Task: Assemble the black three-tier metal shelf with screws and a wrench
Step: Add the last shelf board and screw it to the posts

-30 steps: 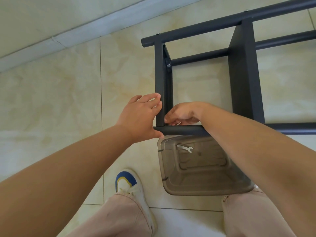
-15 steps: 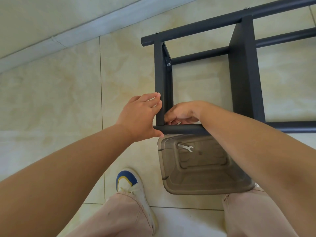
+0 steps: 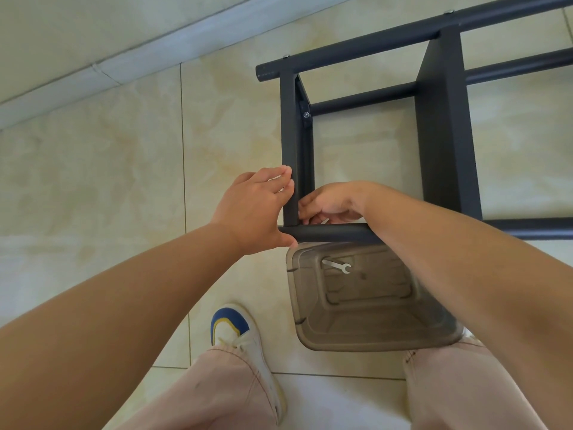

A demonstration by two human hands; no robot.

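The black shelf frame [image 3: 443, 125] of round tubes and flat uprights stood on the tiled floor [image 3: 93, 181]. One smoky plastic bin [image 3: 366, 333] sat just below its near tube, holding one wrench [image 3: 336, 265]. The left hand [image 3: 257, 212] lay flat-fingered against the corner upright; the right hand [image 3: 331, 204] curled inside that corner, its grasp hidden.

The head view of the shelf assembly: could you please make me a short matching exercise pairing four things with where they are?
Things:
1. wrench
2. left hand
3. right hand
4. shoe

Places:
A. on the floor tile beside the plastic bin
B. inside the shelf frame's corner
C. in the plastic bin
D. on the outside of the frame's corner

Pairs: 1-C, 2-D, 3-B, 4-A
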